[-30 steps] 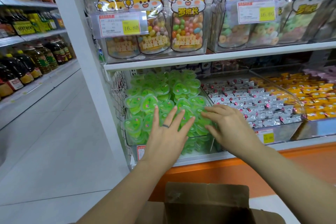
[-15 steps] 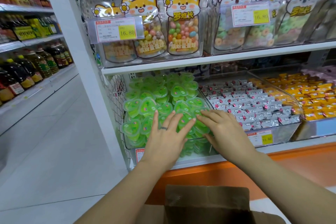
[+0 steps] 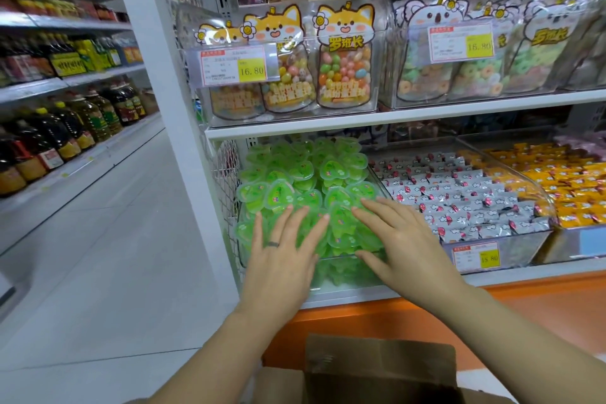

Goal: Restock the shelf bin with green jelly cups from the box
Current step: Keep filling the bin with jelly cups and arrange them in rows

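Note:
A heap of green heart-shaped jelly cups (image 3: 305,174) fills the clear shelf bin (image 3: 347,275) at the left end of the lower shelf. My left hand (image 3: 282,252), a ring on one finger, lies flat with spread fingers on the front of the heap. My right hand (image 3: 400,243) lies flat beside it on the heap's right front, fingers straight. Neither hand holds a cup. The brown cardboard box (image 3: 380,371) stands open below my arms; its inside is hidden.
A bin of silver-wrapped sweets (image 3: 459,197) and one of orange-wrapped sweets (image 3: 564,180) sit to the right. Candy bags (image 3: 344,59) stand on the shelf above. A white upright post (image 3: 164,108) borders the bin's left. Oil bottles (image 3: 65,131) line the aisle's left.
Both hands stayed flat on the jelly heap, sliding slightly up over it. My view has shifted a little.

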